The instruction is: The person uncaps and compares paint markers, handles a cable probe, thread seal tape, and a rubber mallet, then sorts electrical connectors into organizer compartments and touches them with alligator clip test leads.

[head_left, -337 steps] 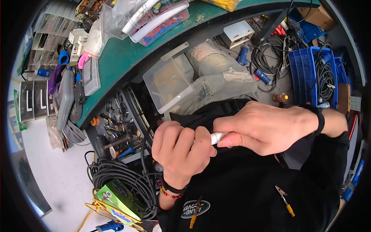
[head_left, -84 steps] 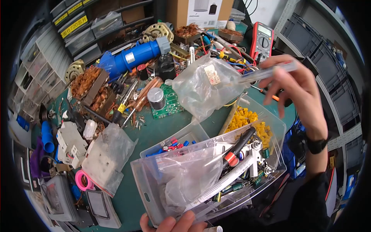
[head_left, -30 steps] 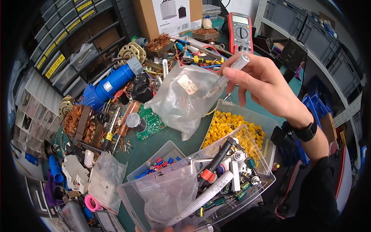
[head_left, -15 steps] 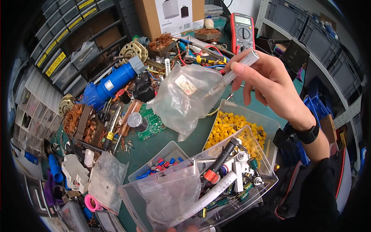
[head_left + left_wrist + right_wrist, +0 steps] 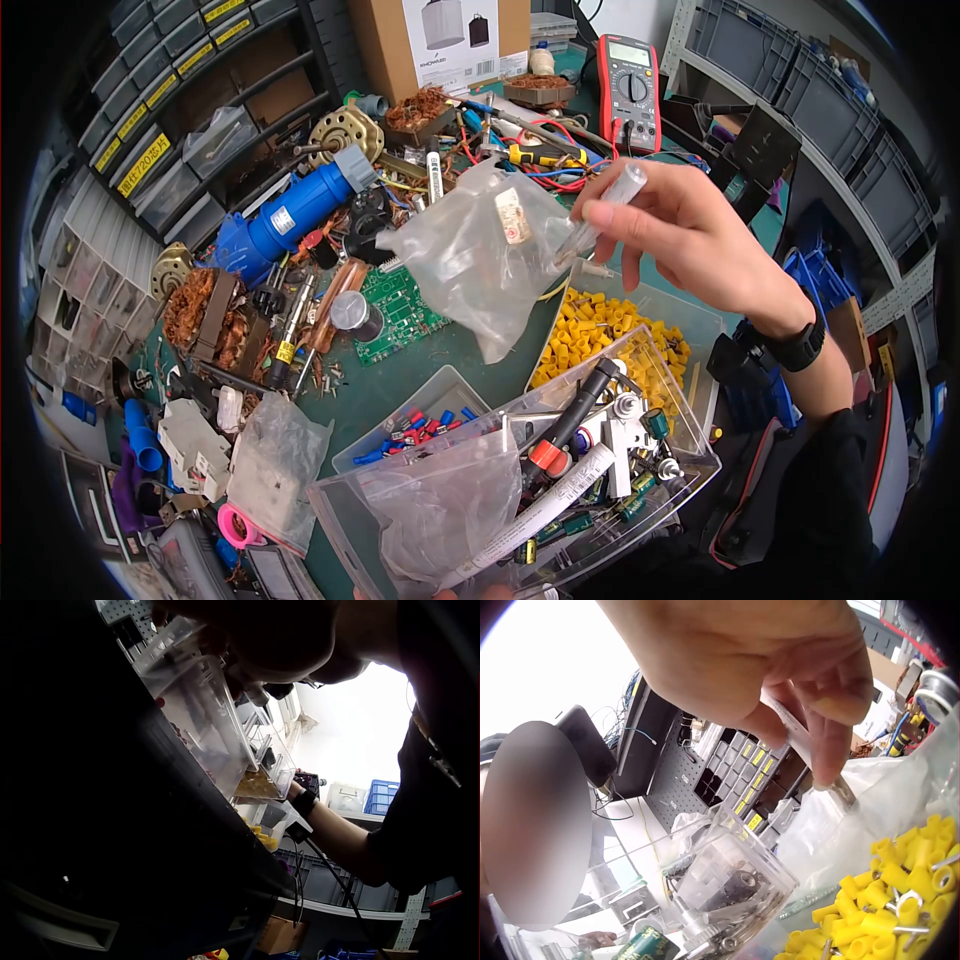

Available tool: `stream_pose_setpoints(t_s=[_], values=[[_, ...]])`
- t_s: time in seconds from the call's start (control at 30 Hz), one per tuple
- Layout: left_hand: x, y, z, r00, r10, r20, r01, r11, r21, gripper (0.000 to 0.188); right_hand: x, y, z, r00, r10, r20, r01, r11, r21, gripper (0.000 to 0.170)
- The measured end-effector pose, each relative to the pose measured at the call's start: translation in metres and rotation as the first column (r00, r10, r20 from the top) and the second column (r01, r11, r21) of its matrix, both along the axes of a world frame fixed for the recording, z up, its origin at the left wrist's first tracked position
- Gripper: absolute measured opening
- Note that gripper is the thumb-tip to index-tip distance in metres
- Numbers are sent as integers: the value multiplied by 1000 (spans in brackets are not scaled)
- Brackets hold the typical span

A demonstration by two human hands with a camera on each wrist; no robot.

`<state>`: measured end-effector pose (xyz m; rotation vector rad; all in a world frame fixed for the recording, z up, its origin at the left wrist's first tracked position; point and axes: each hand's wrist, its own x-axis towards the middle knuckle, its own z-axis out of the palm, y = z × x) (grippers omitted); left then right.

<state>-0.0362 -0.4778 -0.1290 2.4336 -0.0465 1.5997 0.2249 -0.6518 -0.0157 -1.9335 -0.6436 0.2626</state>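
Note:
My right hand (image 5: pixel 690 235) pinches a slim whitish pen-like tube (image 5: pixel 626 186) between thumb and fingers. The tube's lower tip meets a crumpled clear plastic bag (image 5: pixel 455 260) with a small label, above the green bench. In the right wrist view a metallic-looking tip (image 5: pixel 843 793) shows below the fingertips. My left hand (image 5: pixel 281 637) is mostly out of the head view; only fingertips show at the bottom edge, gripping the near end of a clear plastic box (image 5: pixel 335 515). A short pale cylinder (image 5: pixel 256 694) sticks out beside that hand.
Inside the box lie capacitors, metal fittings and a white printed tube (image 5: pixel 540 505). Beyond it stands a bin of yellow terminals (image 5: pixel 610 330) and a tray (image 5: pixel 455 385) of red and blue ones. A green circuit board (image 5: pixel 400 310), blue connector (image 5: pixel 290 215) and multimeter (image 5: pixel 630 90) crowd the bench.
Earlier both hands gripped a white cylinder near the chest. In the last half second my right hand has lowered slightly with the tube, and the bag has shifted right, uncovering more circuit board.

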Motion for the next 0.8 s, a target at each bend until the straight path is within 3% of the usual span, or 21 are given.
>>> stream_pose_setpoints(t_s=[0.07, 0.23, 0.33, 0.8], values=[[-4, -3, 0, 999, 25, -33, -26, 999, -40, 33, -3, 2, 5, 999, -28, -34, 29, 999, 25, 25], [-16, -14, 0, 989, 78, -123, -95, 986, -139, 32, 5, 2, -4, 983, -94, 160, 78, 991, 105, 31], [-19, -17, 1, 980, 103, -169, -136, 971, -198, 32, 3, 0, 2, 996, -72, 47, 70, 996, 57, 27], [-20, -19, 2, 977, 114, -180, -153, 963, -221, 33, 12, -5, -12, 989, -77, 124, 81, 996, -29, 22]])
